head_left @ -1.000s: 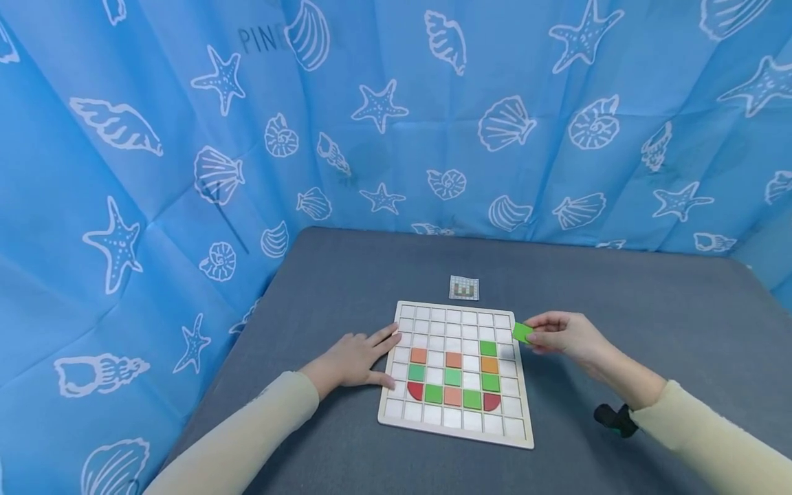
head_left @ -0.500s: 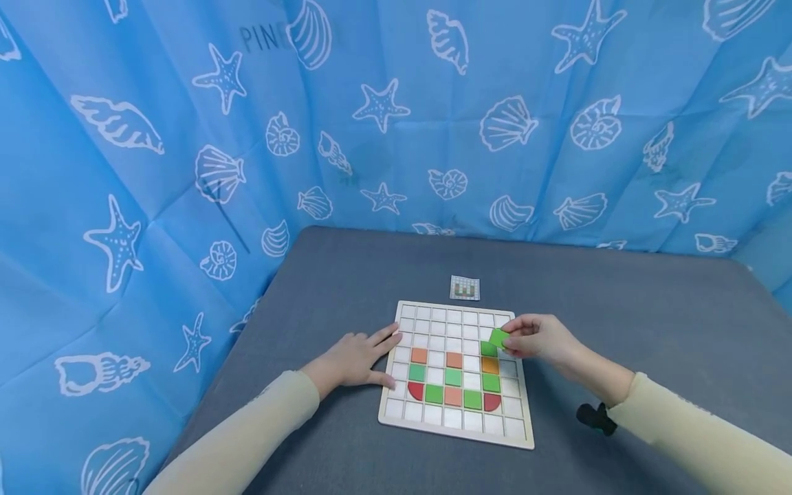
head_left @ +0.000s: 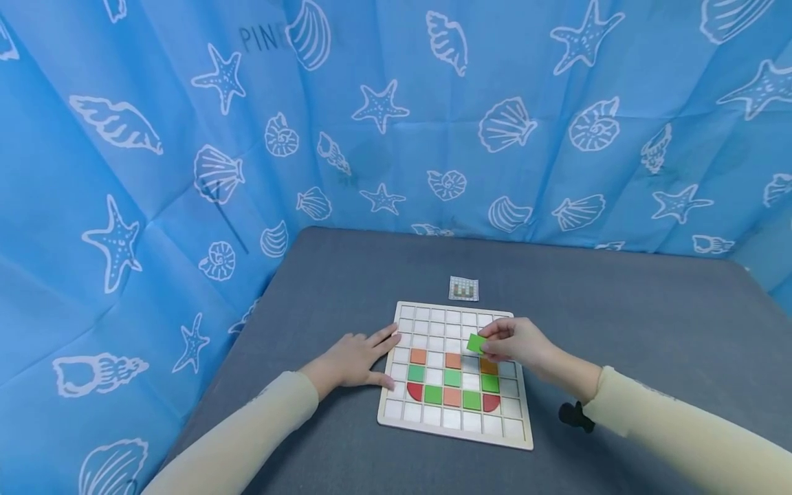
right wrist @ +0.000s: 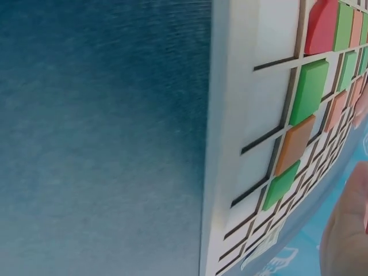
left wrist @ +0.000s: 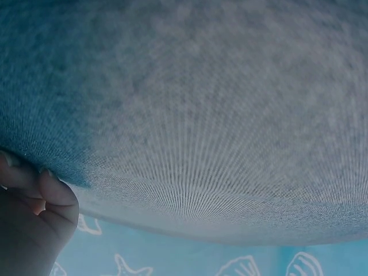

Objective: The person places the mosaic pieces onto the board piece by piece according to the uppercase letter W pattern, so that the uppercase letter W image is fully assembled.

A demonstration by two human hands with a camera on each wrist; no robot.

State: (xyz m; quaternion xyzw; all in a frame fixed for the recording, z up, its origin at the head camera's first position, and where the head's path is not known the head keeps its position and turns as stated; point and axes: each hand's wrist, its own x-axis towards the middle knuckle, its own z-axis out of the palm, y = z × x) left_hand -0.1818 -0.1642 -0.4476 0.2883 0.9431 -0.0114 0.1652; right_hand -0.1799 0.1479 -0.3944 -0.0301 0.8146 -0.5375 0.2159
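A white grid board [head_left: 421, 421] with wooden edges lies on the grey table, and several coloured tiles sit in its squares. Among them are an orange tile [head_left: 418, 356], a green tile [head_left: 471, 400] and a red rounded tile [head_left: 491, 403]. Between thumb and fingers my right hand [head_left: 516, 344] pinches a loose green square tile [head_left: 476, 343] over the board's right half. Fingers spread, my left hand [head_left: 359, 360] touches the board's left edge. In the right wrist view the green tile [right wrist: 280, 187] beyond the orange-brown one sits in the board.
Behind the board lies a small pattern card [head_left: 463, 289] with a coloured grid. A black object [head_left: 575, 416] hangs by the right sleeve. A blue curtain [head_left: 383, 158] with shells and starfish rises past the far edge of the grey table [head_left: 346, 275].
My right hand has carried the green tile leftward, from beside the board's right edge to over its squares. The left hand has stayed at the left edge.
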